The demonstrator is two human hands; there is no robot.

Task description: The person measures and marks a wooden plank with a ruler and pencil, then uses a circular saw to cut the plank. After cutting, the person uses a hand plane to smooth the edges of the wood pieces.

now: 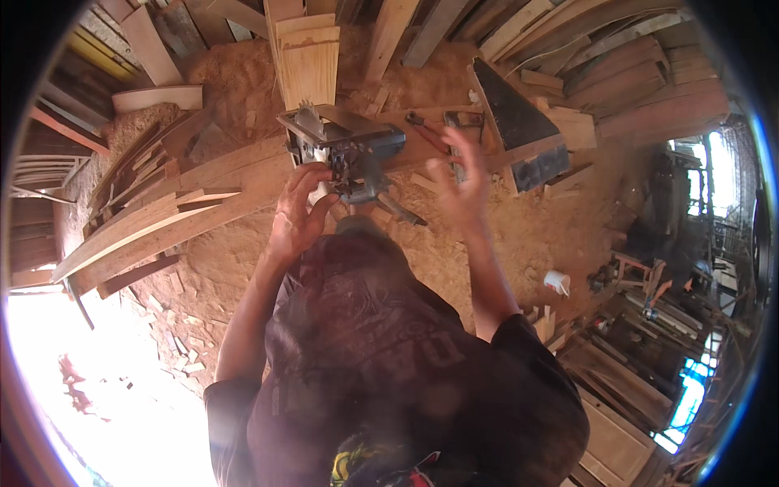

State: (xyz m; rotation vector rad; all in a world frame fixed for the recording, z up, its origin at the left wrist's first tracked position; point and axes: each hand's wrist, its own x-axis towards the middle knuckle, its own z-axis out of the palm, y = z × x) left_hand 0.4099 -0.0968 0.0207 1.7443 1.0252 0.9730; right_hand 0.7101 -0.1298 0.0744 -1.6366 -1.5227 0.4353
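Note:
A circular saw [357,154] lies turned over on a long wooden plank [251,166], its toothed blade [309,118] showing at the far side. My left hand [299,213] is at the saw's near left side, fingers and thumb curled around a part of it that I cannot make out clearly. To the right of the saw my right hand [462,174] is raised with its fingers apart, slightly blurred by motion, holding nothing visible. Just beyond that hand, a red-handled tool like pliers [423,130] rests on the plank.
A dark triangular piece [515,114] stands to the right of the plank. Boards [308,69] and stacked timber [657,89] line the far side. Curved wood strips [130,235] lie at left. Sawdust and offcuts [185,353] cover the ground, with a white bucket [557,282] at right.

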